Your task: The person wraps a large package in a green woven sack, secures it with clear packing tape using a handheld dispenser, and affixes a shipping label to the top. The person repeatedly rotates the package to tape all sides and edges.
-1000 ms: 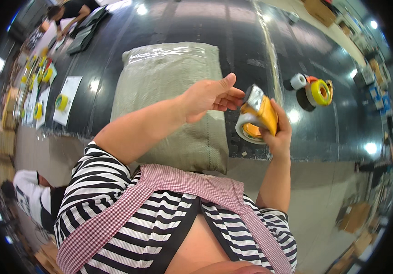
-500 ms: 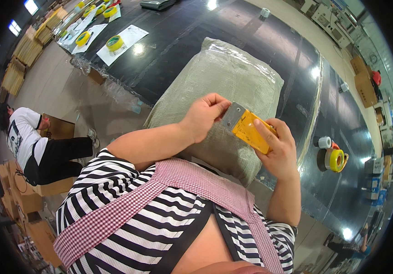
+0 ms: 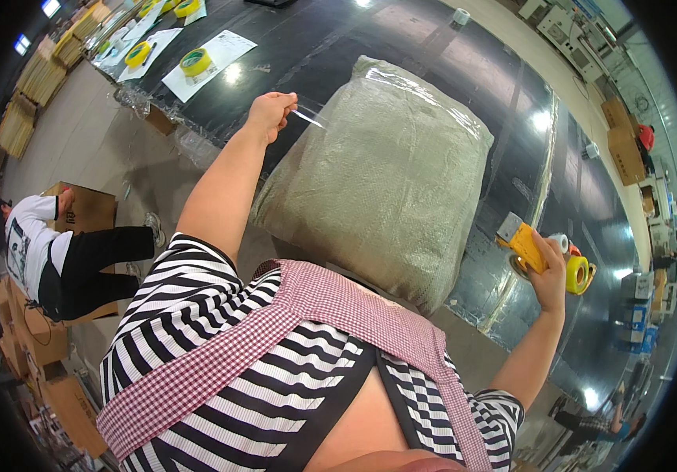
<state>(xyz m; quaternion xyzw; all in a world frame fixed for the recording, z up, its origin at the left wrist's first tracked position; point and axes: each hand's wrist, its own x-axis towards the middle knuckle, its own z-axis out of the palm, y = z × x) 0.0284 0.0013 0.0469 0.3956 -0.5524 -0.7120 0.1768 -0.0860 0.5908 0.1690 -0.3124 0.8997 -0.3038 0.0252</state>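
A bulky grey-green woven sack (image 3: 385, 181) lies on the dark table in front of me, with shiny clear tape across its far edge. Off the sack's left side, my left hand (image 3: 270, 118) is closed in a pinch on one end of a clear tape strip (image 3: 309, 119), which stretches toward the sack. Out to the right, my right hand (image 3: 549, 275) grips a yellow tape dispenser (image 3: 519, 238) with a toothed metal edge. It is held over the table, apart from the sack.
Yellow tape rolls (image 3: 579, 275) and a white roll (image 3: 560, 242) stand on the table (image 3: 503, 141) beyond my right hand. More tape lies on paper sheets (image 3: 232, 49) at the far left. A person in a white shirt (image 3: 35, 240) bends over a cardboard box (image 3: 90, 208) on the left.
My hands have moved apart. The left went up and left, pinching a tape strip; the right carried the tape dispenser right, away from the sack.
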